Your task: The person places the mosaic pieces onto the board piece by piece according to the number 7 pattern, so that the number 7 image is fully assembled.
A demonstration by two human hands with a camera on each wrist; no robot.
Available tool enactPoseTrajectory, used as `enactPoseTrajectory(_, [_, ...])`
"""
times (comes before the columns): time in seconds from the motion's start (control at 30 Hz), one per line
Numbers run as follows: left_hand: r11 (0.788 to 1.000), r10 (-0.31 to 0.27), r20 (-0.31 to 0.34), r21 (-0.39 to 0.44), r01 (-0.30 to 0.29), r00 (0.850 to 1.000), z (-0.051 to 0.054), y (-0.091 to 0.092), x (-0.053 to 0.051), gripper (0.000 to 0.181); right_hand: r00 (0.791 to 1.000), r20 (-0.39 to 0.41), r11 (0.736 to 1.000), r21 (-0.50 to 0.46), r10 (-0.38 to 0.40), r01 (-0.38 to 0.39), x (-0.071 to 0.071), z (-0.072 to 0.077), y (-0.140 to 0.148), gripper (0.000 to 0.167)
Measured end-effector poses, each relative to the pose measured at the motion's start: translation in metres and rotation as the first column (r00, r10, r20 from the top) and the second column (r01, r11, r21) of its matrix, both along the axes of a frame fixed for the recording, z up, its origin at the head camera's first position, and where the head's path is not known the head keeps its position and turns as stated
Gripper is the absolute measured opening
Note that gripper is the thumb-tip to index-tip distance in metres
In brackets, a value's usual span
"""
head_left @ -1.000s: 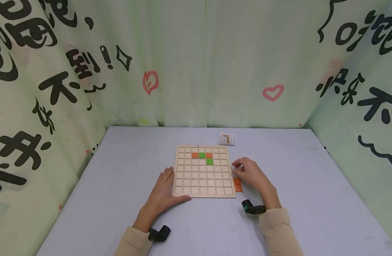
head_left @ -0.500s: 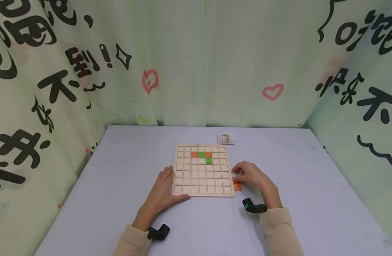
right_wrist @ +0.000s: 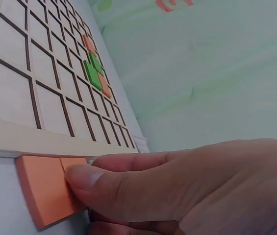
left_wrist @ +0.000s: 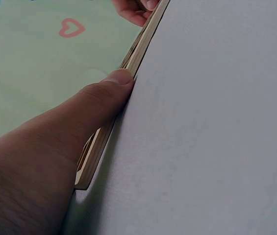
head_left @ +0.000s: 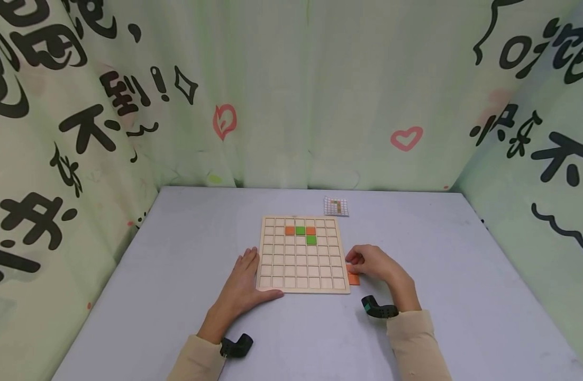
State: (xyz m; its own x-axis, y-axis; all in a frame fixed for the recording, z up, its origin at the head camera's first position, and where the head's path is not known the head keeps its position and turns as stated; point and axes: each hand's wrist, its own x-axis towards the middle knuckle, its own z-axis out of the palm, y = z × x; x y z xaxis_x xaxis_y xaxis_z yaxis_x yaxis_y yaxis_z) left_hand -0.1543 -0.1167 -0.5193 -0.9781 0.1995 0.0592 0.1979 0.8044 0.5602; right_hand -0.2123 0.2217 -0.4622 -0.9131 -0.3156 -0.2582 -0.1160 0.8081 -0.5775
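A wooden grid board (head_left: 296,264) lies on the table with two orange tiles (head_left: 290,230) and two green tiles (head_left: 311,240) set in its far cells. My left hand (head_left: 244,286) rests against the board's near left corner, fingers straight along the left side, thumb on the front edge. In the left wrist view that thumb (left_wrist: 104,95) touches the wooden rim. Beside the board's right edge lie loose orange tiles (right_wrist: 45,191). My right hand (head_left: 374,263) pinches one of these, an orange tile (right_wrist: 69,164), its thumb on top and curled fingers partly hidden behind.
A small printed grid card (head_left: 336,206) with a coloured pattern lies behind the board, to the right. The white table (head_left: 201,227) ends at a printed curtain (head_left: 272,148) at the back and sides.
My right hand has come a little nearer along the board's right side, down onto the loose orange tiles. The left hand and the board have stayed in place.
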Motion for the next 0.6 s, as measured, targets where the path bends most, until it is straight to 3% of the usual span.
enactPoseTrajectory(0.33, [1.000,0.004,-0.006,-0.010,-0.004,1.000,0.0012,-0.0013,-0.0006,0.120,1.000,0.027,1.000,-0.004,0.015,-0.015,0.0007,0.0041,-0.0005,0.021])
enactPoseTrajectory(0.6, [1.000,0.000,-0.006,-0.009,-0.001,1.000,-0.0008,-0.0003,-0.0001,0.120,0.999,0.031,0.998,0.058,-0.029,0.027,0.0013,0.0031,-0.0005,0.018])
